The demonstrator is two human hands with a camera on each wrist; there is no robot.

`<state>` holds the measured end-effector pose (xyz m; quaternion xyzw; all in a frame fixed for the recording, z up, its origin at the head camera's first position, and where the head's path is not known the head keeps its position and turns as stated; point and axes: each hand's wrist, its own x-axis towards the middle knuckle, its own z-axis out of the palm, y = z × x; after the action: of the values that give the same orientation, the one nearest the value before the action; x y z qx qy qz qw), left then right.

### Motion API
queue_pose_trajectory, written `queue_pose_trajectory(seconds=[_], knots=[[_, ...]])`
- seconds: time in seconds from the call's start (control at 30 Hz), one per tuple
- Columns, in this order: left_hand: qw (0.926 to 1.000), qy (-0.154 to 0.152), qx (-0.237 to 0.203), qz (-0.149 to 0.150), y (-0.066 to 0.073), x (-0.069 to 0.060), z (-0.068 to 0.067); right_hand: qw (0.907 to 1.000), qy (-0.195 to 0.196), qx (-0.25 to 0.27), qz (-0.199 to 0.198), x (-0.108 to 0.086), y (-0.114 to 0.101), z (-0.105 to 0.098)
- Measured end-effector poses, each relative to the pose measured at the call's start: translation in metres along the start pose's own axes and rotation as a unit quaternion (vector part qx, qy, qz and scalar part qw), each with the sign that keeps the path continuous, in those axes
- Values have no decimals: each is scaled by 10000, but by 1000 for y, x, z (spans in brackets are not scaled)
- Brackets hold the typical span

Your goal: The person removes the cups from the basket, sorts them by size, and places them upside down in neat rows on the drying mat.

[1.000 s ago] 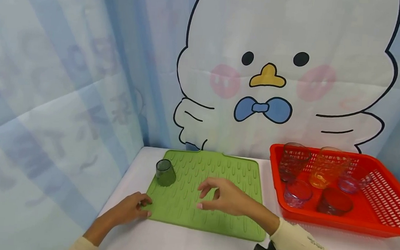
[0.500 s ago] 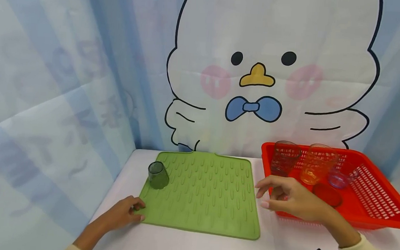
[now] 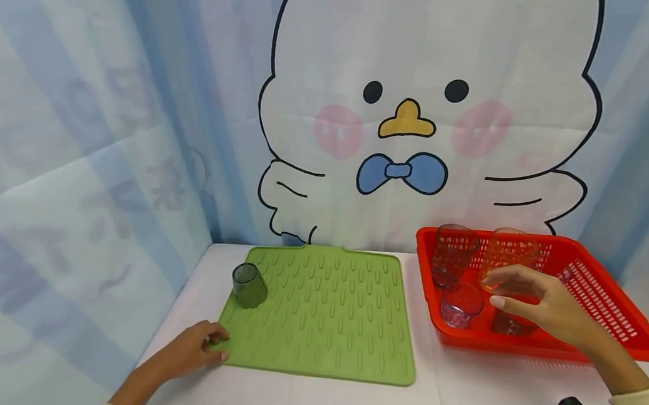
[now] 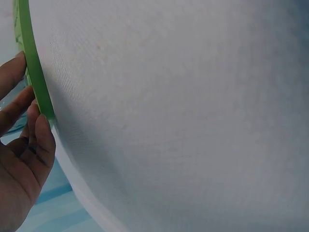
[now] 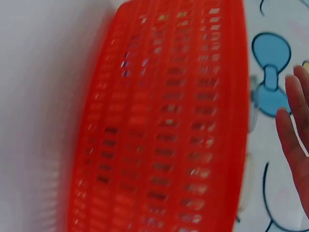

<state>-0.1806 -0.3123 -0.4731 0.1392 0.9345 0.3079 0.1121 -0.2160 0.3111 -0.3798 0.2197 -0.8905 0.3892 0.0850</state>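
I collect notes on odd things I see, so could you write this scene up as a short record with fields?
Left hand: touches the green mat at its near left corner
Right hand: above the red basket, holding nothing
On the mat: one dark glass, towards the left edge
In the basket: an orange glass, a purple-tinted glass and others
Hard to see: whatever the right hand covers
Backdrop: cloth printed with a white cartoon bird

No word, brand or number could be read. On the pale blue curtain [image 3: 40,151] at the left, faint, blurred letter-like marks [image 3: 166,185] were shown, too indistinct to be made out.
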Motion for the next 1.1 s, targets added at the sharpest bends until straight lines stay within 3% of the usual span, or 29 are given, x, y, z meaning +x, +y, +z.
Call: queue_pose_trajectory(seconds=[0.2, 0.5, 0.93, 1.1], knots=[[10000, 1, -59, -4, 0, 0, 0, 9988, 20, -344, 356, -4, 29, -15], [9999, -11, -102, -35, -1, 0, 1, 9883, -806, -660, 1113, -12, 63, -30], [9999, -21, -91, -123, 2, 1, 0, 9732, -1767, -539, 1368, -15, 84, -34], [10000, 5, -11, -88, 2, 1, 0, 9706, -1946, -571, 1294, -13, 88, -36]])
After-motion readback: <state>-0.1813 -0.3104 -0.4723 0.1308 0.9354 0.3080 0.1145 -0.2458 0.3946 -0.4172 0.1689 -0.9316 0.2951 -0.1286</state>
